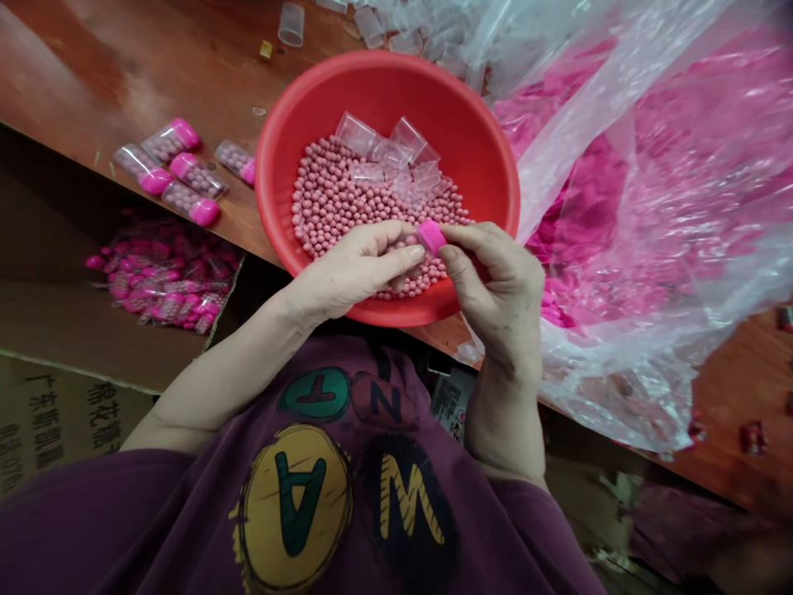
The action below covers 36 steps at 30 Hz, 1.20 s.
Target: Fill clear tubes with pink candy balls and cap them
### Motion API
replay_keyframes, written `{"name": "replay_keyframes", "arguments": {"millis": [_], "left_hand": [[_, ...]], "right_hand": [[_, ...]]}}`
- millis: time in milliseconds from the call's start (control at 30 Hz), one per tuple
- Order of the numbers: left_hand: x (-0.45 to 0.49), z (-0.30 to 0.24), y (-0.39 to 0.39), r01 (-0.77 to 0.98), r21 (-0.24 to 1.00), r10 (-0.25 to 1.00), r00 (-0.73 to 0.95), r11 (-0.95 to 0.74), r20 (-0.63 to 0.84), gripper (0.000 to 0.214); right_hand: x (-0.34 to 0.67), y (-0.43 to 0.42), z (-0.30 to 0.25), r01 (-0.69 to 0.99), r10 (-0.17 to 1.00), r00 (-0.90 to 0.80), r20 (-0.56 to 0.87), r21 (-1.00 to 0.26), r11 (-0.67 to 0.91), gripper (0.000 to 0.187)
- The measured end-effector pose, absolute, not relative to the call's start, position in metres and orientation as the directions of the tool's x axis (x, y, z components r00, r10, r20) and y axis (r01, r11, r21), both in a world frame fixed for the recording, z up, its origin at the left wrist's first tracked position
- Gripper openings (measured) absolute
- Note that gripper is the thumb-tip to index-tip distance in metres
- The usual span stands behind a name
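Over the near side of a red bowl (278,124), my left hand (359,264) is closed around a small clear plastic container with pink balls in it, mostly hidden by the fingers. A bright pink cap (432,237) sits at the container's right end. The thumb and fingertips of my right hand (496,277) pinch this cap. Below the hands, the bowl holds many pink balls (334,198) and several clear plastic cups (409,138) lying on top of them.
Several capped containers (191,202) lie on the wooden table (216,49) left of the bowl. A cardboard box (80,322) below holds many more pink-capped ones (167,281). Clear cups (372,27) lie behind the bowl. On the right spreads a plastic bag (619,364) of pink pieces (694,165).
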<state>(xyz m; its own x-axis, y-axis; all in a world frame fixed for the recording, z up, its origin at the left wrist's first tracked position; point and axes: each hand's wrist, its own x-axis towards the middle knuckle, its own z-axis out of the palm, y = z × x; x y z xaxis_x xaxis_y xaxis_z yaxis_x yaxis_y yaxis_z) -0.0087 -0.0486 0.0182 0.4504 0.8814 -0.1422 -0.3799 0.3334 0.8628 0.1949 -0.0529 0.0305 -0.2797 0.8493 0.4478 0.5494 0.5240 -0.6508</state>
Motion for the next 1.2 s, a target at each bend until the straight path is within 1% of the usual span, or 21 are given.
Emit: {"name": "replay_keyframes", "arguments": {"millis": [100,200,367,433,533,600,700,833,900,967,1067,1133,1200], "left_hand": [[-0.009,0.02,-0.049,-0.355,0.872,0.895,0.408,0.336,-0.179,0.019],[-0.009,0.022,-0.048,-0.317,0.875,0.886,0.407,0.366,-0.223,0.023],[-0.007,0.022,-0.047,-0.298,0.88,0.882,0.409,0.371,-0.233,0.025],[-0.006,0.021,-0.047,-0.289,0.885,0.886,0.4,0.364,-0.234,0.023],[-0.006,0.023,-0.047,-0.263,0.886,0.876,0.408,0.382,-0.256,0.018],[-0.005,0.024,-0.047,-0.25,0.883,0.869,0.411,0.396,-0.274,0.019],[-0.005,0.025,-0.047,-0.239,0.886,0.871,0.401,0.397,-0.282,0.021],[-0.003,0.026,-0.046,-0.25,0.888,0.883,0.381,0.385,-0.275,0.025],[-0.002,0.026,-0.046,-0.257,0.887,0.889,0.365,0.383,-0.278,0.027],[-0.001,0.028,-0.045,-0.261,0.888,0.894,0.35,0.379,-0.279,0.028],[0.0,0.029,-0.045,-0.284,0.879,0.892,0.362,0.383,-0.271,0.027],[0.0,0.028,-0.045,-0.303,0.866,0.881,0.39,0.397,-0.267,0.021],[-0.002,0.027,-0.045,-0.333,0.853,0.876,0.41,0.402,-0.253,0.016]], "right_hand": [[0.197,-0.048,0.024,0.556,0.807,-0.333,0.488,-0.59,0.586,0.021],[0.198,-0.048,0.021,0.558,0.768,-0.359,0.53,-0.538,0.632,0.022],[0.2,-0.051,0.025,0.6,0.758,-0.388,0.524,-0.481,0.64,0.023],[0.201,-0.049,0.023,0.602,0.778,-0.375,0.504,-0.506,0.618,0.02],[0.202,-0.046,0.014,0.544,0.821,-0.326,0.468,-0.617,0.568,0.019],[0.202,-0.045,0.01,0.503,0.836,-0.306,0.456,-0.668,0.549,0.02],[0.201,-0.046,0.008,0.489,0.816,-0.308,0.49,-0.654,0.577,0.02],[0.199,-0.046,0.013,0.567,0.793,-0.328,0.514,-0.564,0.6,0.02],[0.199,-0.044,0.014,0.578,0.789,-0.348,0.506,-0.547,0.606,0.02],[0.201,-0.04,0.014,0.541,0.785,-0.361,0.503,-0.573,0.616,0.02],[0.205,-0.035,0.01,0.457,0.808,-0.334,0.486,-0.666,0.589,0.019],[0.207,-0.034,0.008,0.444,0.837,-0.295,0.46,-0.71,0.546,0.019],[0.209,-0.036,0.009,0.456,0.85,-0.271,0.452,-0.717,0.527,0.02]]}}
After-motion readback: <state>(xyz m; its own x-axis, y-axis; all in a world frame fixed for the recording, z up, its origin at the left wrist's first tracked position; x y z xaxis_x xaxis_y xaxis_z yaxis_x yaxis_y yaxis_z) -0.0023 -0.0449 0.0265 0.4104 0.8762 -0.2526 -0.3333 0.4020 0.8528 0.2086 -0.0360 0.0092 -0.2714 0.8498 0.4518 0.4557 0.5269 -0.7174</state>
